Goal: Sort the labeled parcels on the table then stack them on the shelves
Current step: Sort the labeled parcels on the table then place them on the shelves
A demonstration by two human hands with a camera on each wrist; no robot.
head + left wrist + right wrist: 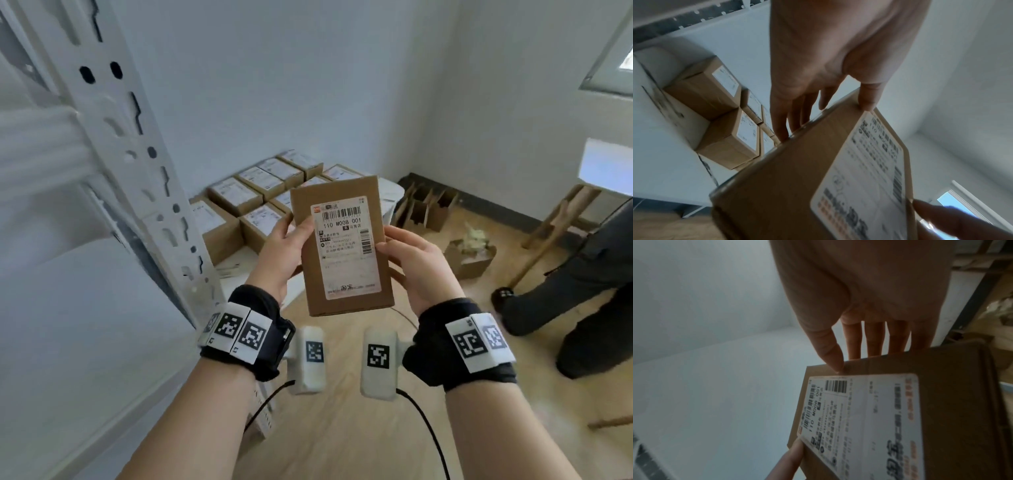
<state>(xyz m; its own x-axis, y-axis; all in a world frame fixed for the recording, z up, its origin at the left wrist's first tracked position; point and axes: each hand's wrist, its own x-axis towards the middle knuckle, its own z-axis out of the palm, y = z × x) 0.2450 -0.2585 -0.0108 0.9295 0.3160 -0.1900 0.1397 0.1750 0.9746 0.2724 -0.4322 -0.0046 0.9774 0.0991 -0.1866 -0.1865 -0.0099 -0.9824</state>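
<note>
I hold a brown cardboard parcel (342, 246) upright in front of me, its white shipping label (346, 246) facing me and reading 110 M008 001. My left hand (279, 250) grips its left edge, thumb on the front and fingers behind. My right hand (412, 263) grips the right edge the same way. In the left wrist view the parcel (789, 186) fills the lower half under my left hand (818, 91). The right wrist view shows the parcel (941, 410) with my right hand's thumb (830, 356) on its edge.
Several more labeled parcels (239, 205) lie on a white table (239, 274) behind the held one. A white metal shelf upright (137, 154) stands at the left. Empty cartons (428, 209) and an open box (469, 257) sit on the wooden floor; another person's legs (582, 284) are at right.
</note>
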